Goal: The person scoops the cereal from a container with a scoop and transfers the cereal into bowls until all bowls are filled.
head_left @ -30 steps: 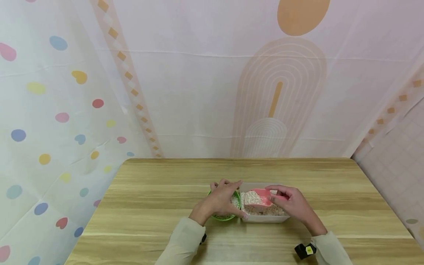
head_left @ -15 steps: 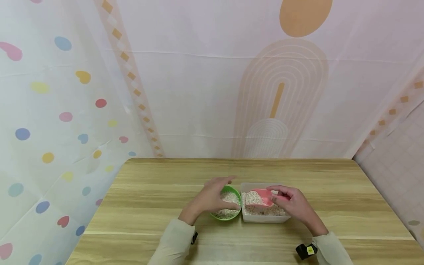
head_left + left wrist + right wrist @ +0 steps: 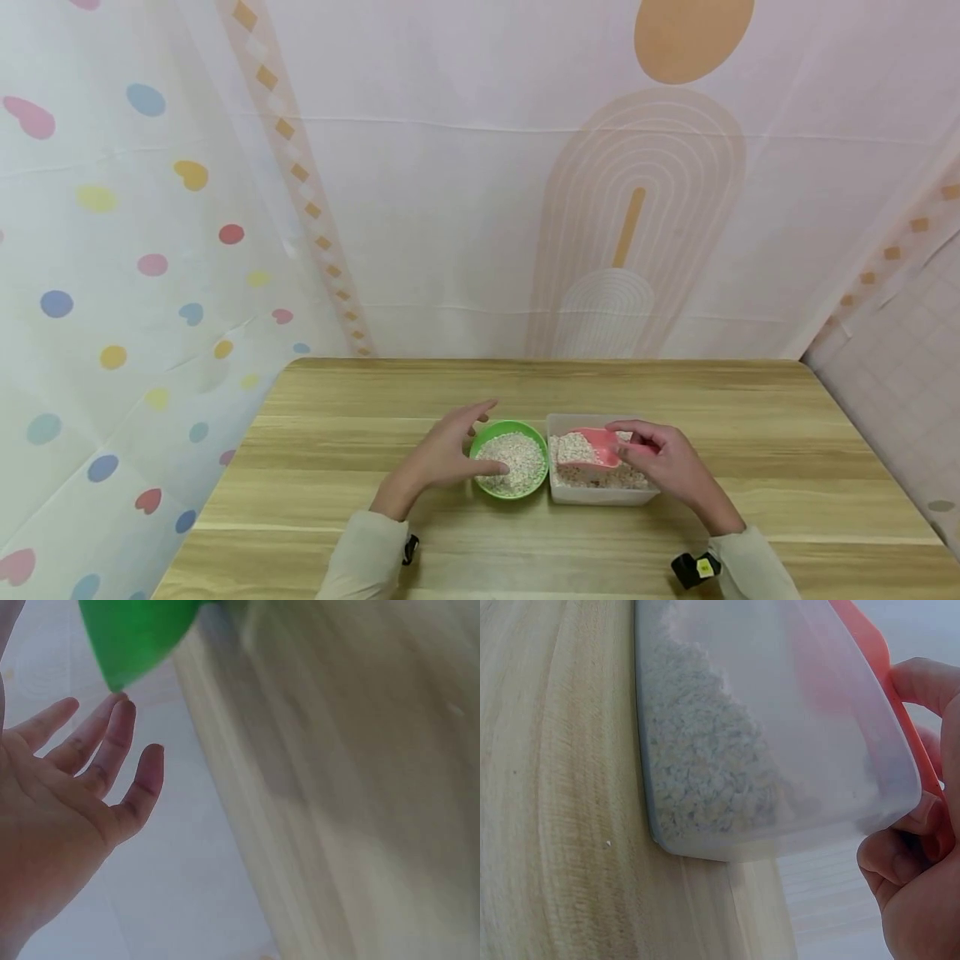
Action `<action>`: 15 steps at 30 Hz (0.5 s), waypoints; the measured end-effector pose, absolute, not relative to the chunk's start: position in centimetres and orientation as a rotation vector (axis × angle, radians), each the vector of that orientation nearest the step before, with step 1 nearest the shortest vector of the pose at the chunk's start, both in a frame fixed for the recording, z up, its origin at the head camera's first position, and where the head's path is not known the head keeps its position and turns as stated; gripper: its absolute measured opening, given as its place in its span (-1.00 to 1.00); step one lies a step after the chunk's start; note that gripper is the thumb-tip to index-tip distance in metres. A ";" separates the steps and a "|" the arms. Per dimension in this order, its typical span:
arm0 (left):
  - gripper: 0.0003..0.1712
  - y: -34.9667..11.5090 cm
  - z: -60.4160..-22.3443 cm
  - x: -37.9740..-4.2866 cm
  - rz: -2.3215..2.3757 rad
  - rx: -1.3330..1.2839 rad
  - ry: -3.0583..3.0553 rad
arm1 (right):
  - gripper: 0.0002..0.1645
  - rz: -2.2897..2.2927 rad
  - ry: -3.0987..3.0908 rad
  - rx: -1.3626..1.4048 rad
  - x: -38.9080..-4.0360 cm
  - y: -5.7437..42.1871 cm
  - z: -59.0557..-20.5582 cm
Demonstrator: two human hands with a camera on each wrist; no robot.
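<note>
From here I see the left hand [image 3: 444,454], fingers loosely spread, beside the green bowl [image 3: 517,427] of pale flakes [image 3: 517,460]. Next comes the translucent tub [image 3: 603,497], the loaded pink scoop [image 3: 600,440] over it, pinched by the right hand [image 3: 662,454]; I'd keep it level against spilling. Wood-grain table [image 3: 337,433], patterned cloth [image 3: 450,217] behind.

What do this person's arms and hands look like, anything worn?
The left sleeve is pale beige, with a small black device beside it; the right sleeve matches, its black device bearing a yellow patch. The left hand and right hand are bare.
</note>
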State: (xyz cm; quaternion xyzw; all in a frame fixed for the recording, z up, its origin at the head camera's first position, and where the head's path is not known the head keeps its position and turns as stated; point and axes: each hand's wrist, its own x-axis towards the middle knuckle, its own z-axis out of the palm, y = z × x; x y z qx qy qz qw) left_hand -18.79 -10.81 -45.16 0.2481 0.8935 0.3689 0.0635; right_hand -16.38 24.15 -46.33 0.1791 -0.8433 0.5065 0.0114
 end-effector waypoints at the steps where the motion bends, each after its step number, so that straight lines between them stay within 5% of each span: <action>1: 0.15 -11.0 -45.3 -18.7 1.116 0.736 2.684 | -0.72 1.575 -2.630 0.558 -16.4 24.2 -46.3; 15: 0.35 -11.7 -46.8 -17.9 1.195 0.666 2.494 | -0.72 1.583 -2.617 0.568 -16.3 24.2 -46.3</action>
